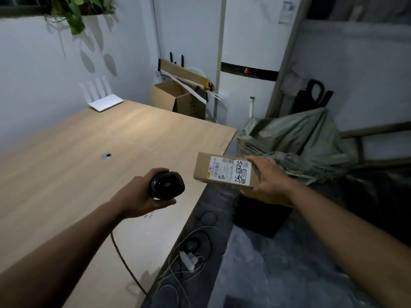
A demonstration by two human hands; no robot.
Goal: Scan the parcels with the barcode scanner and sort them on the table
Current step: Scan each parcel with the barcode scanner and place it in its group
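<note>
Now the left hand [142, 196] grips the black barcode scanner [167, 185], fingers wrapped round; the right hand [266, 181] clasps the small brown cardboard parcel [224, 171] beside it (label up), so aim squarely at the label.

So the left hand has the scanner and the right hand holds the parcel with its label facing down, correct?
Not quite. The head view shows the parcel with its white label facing up, handwritten digits visible. The rest stands: the left hand grips the scanner, and the right hand holds the parcel.
</note>
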